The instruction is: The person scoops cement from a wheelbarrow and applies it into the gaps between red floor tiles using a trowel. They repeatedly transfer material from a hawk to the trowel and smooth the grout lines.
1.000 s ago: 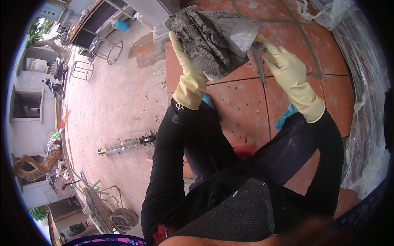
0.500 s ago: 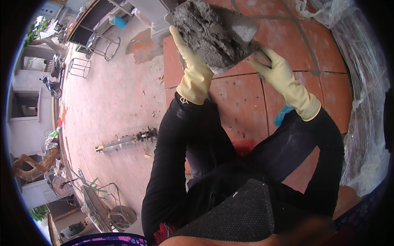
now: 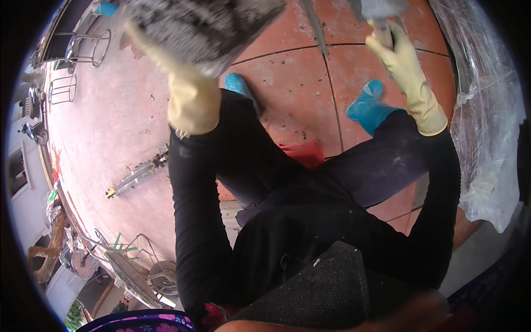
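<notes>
My left hand [image 3: 182,88], in a cream rubber glove and blurred, grips a flat board [image 3: 221,61] loaded with wet grey mortar [image 3: 188,25] at the upper left; part of the board runs out of the top edge. My right hand [image 3: 401,63], in a matching glove, is closed round the wooden handle of a trowel [image 3: 379,8] at the upper right, its grey blade apart from the board and cut off by the frame.
Orange tiles [image 3: 293,97] lie beneath my blue boots [image 3: 365,110], with a red object [image 3: 301,152] between my legs. Wrinkled clear plastic sheeting [image 3: 487,127] runs along the right. On the left concrete lie a metal tool [image 3: 135,177], a wheelbarrow [image 3: 133,265] and metal stands [image 3: 63,88]; scooters [image 3: 38,130] stand beyond.
The mortar board has moved left and up with my left hand. My right hand with the trowel has moved up and right, away from it. The view has shifted, showing more of my boots.
</notes>
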### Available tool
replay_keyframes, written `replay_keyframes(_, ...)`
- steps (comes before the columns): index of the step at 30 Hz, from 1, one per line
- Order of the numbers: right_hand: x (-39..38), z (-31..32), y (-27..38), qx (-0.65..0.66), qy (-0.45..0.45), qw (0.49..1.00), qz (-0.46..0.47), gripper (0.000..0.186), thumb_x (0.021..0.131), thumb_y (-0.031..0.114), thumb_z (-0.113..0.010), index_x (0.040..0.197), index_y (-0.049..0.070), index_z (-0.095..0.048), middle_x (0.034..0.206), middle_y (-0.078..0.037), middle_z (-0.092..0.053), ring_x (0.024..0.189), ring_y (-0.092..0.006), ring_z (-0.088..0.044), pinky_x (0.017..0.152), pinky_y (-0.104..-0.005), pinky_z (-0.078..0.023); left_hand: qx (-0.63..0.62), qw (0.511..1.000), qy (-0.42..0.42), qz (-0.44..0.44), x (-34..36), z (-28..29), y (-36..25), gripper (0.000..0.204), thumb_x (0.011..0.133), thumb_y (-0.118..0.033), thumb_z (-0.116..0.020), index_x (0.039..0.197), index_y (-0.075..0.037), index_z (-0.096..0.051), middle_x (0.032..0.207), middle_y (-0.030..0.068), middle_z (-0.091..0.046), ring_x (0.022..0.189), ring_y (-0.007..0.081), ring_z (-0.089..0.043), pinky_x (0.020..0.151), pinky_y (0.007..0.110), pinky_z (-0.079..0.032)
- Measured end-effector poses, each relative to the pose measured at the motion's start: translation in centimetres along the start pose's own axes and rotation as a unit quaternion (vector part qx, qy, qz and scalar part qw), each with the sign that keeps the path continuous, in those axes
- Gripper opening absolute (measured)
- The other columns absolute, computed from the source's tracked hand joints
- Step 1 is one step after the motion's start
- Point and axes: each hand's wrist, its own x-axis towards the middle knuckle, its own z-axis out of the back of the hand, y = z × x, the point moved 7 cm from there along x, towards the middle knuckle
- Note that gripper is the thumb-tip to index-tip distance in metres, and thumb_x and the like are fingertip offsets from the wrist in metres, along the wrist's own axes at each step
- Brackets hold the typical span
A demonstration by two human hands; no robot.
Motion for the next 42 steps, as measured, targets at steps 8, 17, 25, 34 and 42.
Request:
replay_keyframes(8, -7.0, -4.0, -19.3, 0.024, 0.088, 0.978, -0.187, 0.055, 0.092, 0.016, -0.074, 0.139, -0.001, -0.051, 0.115, -0.01, -0.063, 0.106, -0.0182, -0.06, 0.095, -0.033, -0.048, 0.017, 0.99, -0.14, -0.019, -5.4, 5.2, -5.1, 0.104, 0.095, -0.065, -0.057, 0.159, 0.007, -0.019, 0.164, 0.033, -0.022, 0.155, 0.0413, -0.023, 0.13, 0.051, -0.014)
replay_keyframes(17, -11.4, -12.2, -34.2, -0.086, 0.076, 0.943, -0.311, 0.048, 0.09, 0.007, -0.069, 0.135, 0.003, -0.055, 0.12, -0.016, -0.065, 0.107, -0.0237, -0.065, 0.094, -0.0373, -0.05, -0.3, 0.951, -0.06, 0.043, -6.8, 9.1, -7.8, 0.063, 0.104, -0.011, -0.053, 0.156, 0.01, -0.025, 0.162, 0.027, -0.03, 0.144, 0.0306, -0.038, 0.123, 0.043, -0.028)
replay_keyframes(25, -7.7, -13.6, -34.5, -0.388, 0.112, 0.905, -0.134, 0.045, 0.101, 0.014, -0.045, 0.146, 0.017, -0.053, 0.139, -0.024, -0.056, 0.118, -0.0431, -0.059, 0.101, -0.0522, -0.049, -0.393, 0.891, -0.181, 0.135, -6.8, 10.4, -6.8, 0.046, 0.111, -0.037, -0.047, 0.139, 0.0, -0.052, 0.13, 0.0082, -0.058, 0.125, 0.0139, -0.056, 0.1, 0.028, -0.051)
replay_keyframes(34, -9.6, -14.4, -33.1, -0.359, 0.104, 0.892, -0.256, 0.039, 0.105, 0.019, -0.043, 0.142, 0.017, -0.053, 0.119, -0.028, -0.061, 0.11, -0.0451, -0.065, 0.093, -0.0532, -0.053, -0.491, 0.868, -0.016, 0.076, -7.5, 7.7, -6.5, 0.059, 0.112, -0.021, -0.04, 0.164, -0.007, -0.017, 0.172, 0.0115, -0.014, 0.159, 0.0158, -0.01, 0.131, 0.032, -0.012)
replay_keyframes(42, -9.8, -19.4, -35.6, -0.447, 0.187, 0.847, -0.218, 0.058, 0.101, 0.018, -0.052, 0.157, 0.011, -0.037, 0.144, -0.023, -0.054, 0.105, -0.0307, -0.069, 0.084, -0.0447, -0.06, -0.782, 0.605, 0.045, 0.141, -5.3, 3.9, -5.5, 0.054, 0.112, -0.031, -0.045, 0.157, -0.003, -0.037, 0.162, 0.0126, -0.041, 0.147, 0.0141, -0.042, 0.125, 0.03, -0.03)
